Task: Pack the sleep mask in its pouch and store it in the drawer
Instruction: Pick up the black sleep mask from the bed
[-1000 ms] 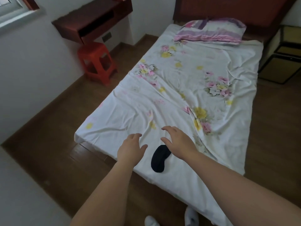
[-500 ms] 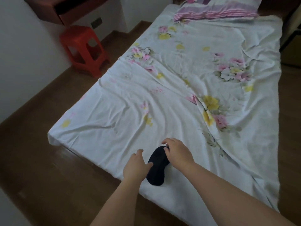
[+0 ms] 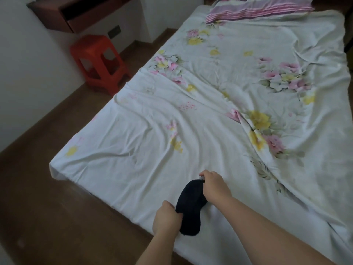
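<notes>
A black sleep mask (image 3: 190, 206) lies on the floral white bed sheet (image 3: 210, 111) near the bed's foot edge. My left hand (image 3: 166, 217) pinches the mask's left side with curled fingers. My right hand (image 3: 214, 185) grips its far upper end. Both hands touch the mask while it rests on the sheet. No pouch is visible. A dark red wall-mounted desk with a drawer (image 3: 84, 22) hangs at the top left.
A red plastic stool (image 3: 99, 62) stands under the desk, beside the bed's left side. A striped pillow (image 3: 256, 8) lies at the head of the bed. Brown wooden floor (image 3: 47, 188) runs along the left and the foot.
Both hands came down from hovering above the bed and closed on the two ends of the black mask. The view moved closer to the bed.
</notes>
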